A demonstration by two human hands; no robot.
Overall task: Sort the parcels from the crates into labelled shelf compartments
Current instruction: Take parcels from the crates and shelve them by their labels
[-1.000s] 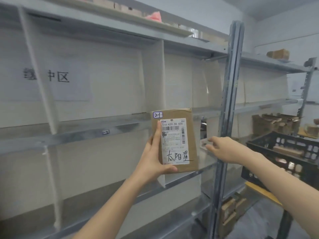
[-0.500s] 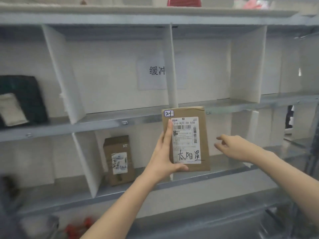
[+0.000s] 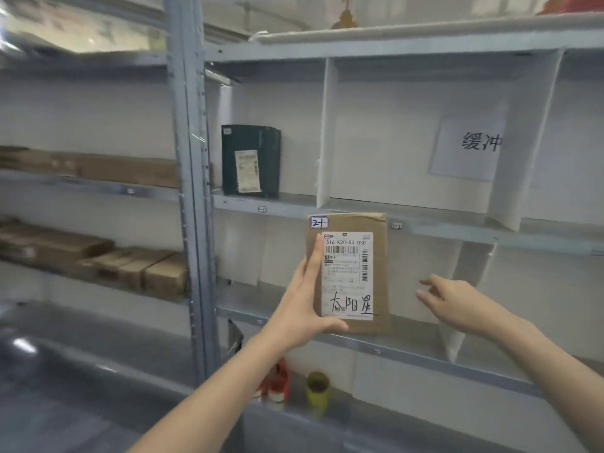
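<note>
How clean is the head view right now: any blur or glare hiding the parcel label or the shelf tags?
Head view, centre: the parcel in the left hand is sharp, its label readable. Head view, left edge: the brown boxes are smeared by blur. Head view, top left: glare washes out detail. Head view: the shelf tag is too small to read.

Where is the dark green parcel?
Head view, upper left: dark green parcel stands upright on the shelf between the grey post and the white divider.
</note>
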